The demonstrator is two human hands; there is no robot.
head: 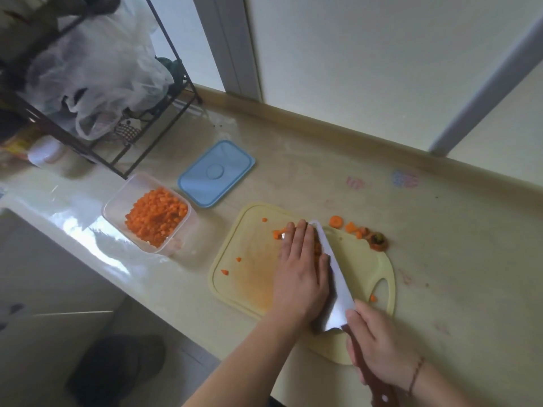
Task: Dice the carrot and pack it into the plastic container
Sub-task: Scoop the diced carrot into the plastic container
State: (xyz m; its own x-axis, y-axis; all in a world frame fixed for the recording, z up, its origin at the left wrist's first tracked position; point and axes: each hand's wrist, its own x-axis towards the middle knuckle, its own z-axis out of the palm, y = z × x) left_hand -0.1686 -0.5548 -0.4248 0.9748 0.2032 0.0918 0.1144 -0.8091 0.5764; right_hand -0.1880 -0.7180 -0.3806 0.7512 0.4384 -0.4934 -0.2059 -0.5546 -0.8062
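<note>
A dark metal rack (123, 118) stood at the far left of the pale countertop (440, 259), holding crumpled clear plastic bags (97, 69). A white jar (48, 152) sat beside the rack's foot, too blurred to read. A thin bracelet (415, 376) circled one wrist, faint pink and purple marks (405, 178) showed on the counter near the wall, and a dark shoe (117, 368) lay on the floor below.
</note>
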